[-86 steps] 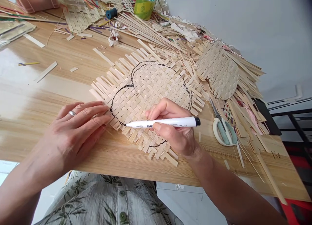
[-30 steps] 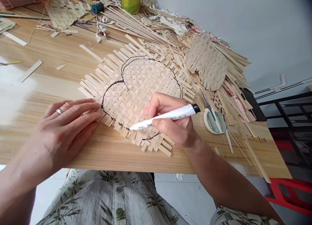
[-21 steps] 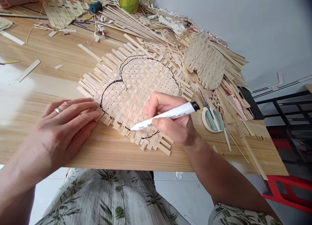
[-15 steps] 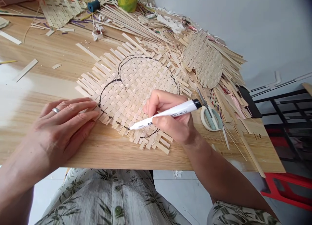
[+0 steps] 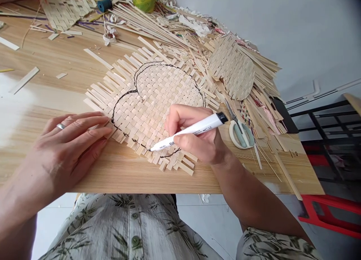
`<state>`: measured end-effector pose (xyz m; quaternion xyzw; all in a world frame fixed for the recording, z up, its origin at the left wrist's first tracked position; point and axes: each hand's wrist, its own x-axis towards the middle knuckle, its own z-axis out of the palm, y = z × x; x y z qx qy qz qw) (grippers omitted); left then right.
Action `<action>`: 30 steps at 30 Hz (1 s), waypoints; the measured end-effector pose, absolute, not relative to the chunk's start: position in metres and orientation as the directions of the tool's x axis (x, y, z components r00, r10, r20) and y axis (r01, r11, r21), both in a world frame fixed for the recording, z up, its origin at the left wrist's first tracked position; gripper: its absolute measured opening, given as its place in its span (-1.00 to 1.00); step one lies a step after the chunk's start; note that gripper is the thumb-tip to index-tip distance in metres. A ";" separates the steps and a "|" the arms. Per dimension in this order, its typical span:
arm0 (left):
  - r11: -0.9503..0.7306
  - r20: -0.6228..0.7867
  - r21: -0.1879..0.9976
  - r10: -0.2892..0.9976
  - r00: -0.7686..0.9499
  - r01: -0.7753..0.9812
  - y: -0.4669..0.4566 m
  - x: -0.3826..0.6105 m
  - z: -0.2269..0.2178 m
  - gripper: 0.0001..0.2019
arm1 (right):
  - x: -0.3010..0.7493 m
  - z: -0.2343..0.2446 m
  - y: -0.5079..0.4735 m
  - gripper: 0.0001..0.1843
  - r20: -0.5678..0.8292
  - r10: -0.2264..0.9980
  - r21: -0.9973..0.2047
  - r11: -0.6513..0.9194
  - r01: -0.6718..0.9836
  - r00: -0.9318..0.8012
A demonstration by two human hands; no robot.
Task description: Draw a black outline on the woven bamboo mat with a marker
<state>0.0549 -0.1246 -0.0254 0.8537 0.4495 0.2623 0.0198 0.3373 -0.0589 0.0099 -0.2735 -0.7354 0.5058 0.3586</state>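
Fingers (image 5: 180, 116) of my right hand (image 5: 201, 144): pinched round white marker (image 5: 194, 130), tip on woven mat (image 5: 160, 96) near the table (image 5: 126, 175) edge, now further right; black outline (image 5: 134, 76) gap almost closed. My left hand (image 5: 70, 141): flat, fingers spread, pinning mat.

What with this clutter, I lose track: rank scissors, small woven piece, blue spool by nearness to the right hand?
1. scissors, beside the right hand.
2. small woven piece, farther back, right.
3. blue spool, far back left.
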 end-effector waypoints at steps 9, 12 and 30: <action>-0.592 0.428 0.267 0.780 0.456 0.761 -0.126 0.051 -0.026 -0.69 | 0.339 0.011 -0.059 -0.83 0.250 0.766 -0.945 0.327 0.024 -0.592; -0.595 0.437 0.263 0.775 0.456 0.759 -0.125 0.053 -0.027 -0.69 | 0.339 0.010 -0.059 -0.83 0.254 0.753 -0.943 0.332 0.017 -0.608; -0.572 0.436 0.301 0.794 0.424 0.763 -0.126 0.052 -0.028 -0.67 | 0.342 0.016 -0.058 -0.83 0.232 0.705 -0.939 0.342 0.034 -0.670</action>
